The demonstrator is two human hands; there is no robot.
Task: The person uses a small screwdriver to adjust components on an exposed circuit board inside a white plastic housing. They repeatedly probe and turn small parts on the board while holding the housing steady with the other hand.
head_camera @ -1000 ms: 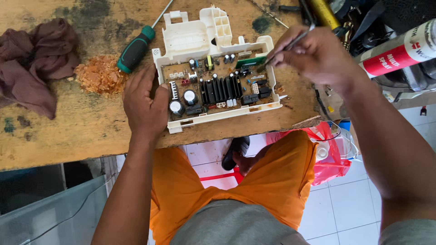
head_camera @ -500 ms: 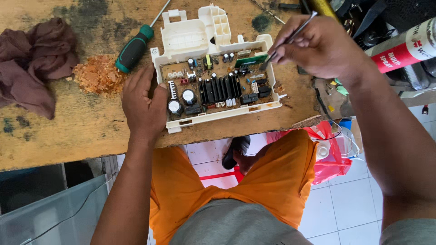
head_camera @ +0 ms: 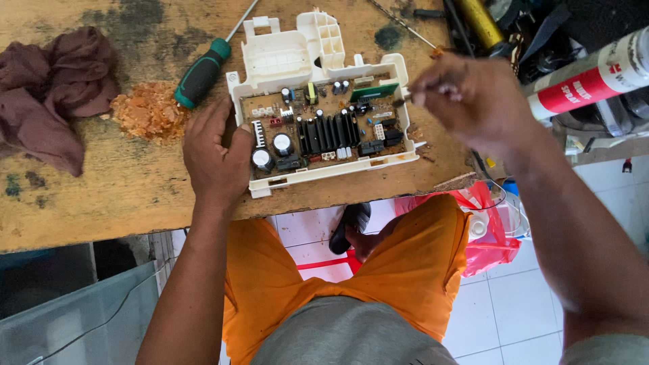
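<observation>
Left hand flat on white plastic circuit-board tray, right hand pinching thin probe

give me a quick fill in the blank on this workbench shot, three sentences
1. The left hand steadies the circuit board in its ______ plastic housing.
2. The screwdriver lying on the bench has a ______ and black handle.
3. The crumpled cloth lies at the bench's ______ end, opposite the right hand.

Missing words: white; green; left
</observation>
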